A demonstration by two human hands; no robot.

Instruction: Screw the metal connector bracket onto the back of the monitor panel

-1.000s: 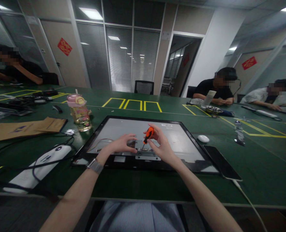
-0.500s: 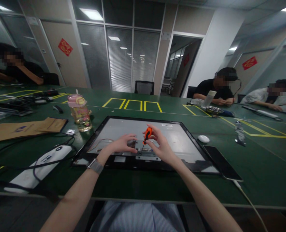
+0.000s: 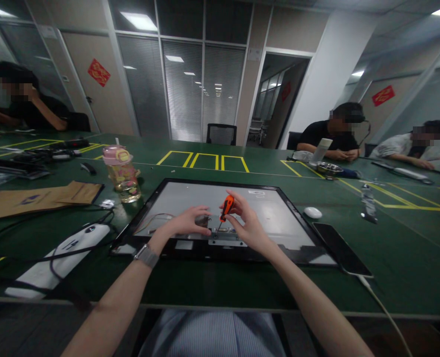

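Note:
A flat screen panel (image 3: 275,213) with a black frame and grey back lies in front of me. My right hand (image 3: 247,223) holds a small orange and black screwdriver (image 3: 226,206) by its handle. The screwdriver slants, its shaft pointing down at a metal plate (image 3: 227,243) along the panel's near side. I cannot make out whether the tip sits in a screw. My left hand (image 3: 186,221) is just left of it, with thumb and fingers around a shiny metal bracket (image 3: 204,221) that they partly hide. Thin wires (image 3: 149,220) run beside the left hand.
Left of the panel stand a pink-lidded bottle (image 3: 121,173), a brown paper envelope (image 3: 37,198) and a white power strip (image 3: 62,258) with black cables. To the right lie a phone (image 3: 342,248) and a white case (image 3: 312,212). Several people sit around the green table (image 3: 242,285).
The screwdriver handle has turned slightly in my right hand's fingers. Both hands keep the same place over the panel.

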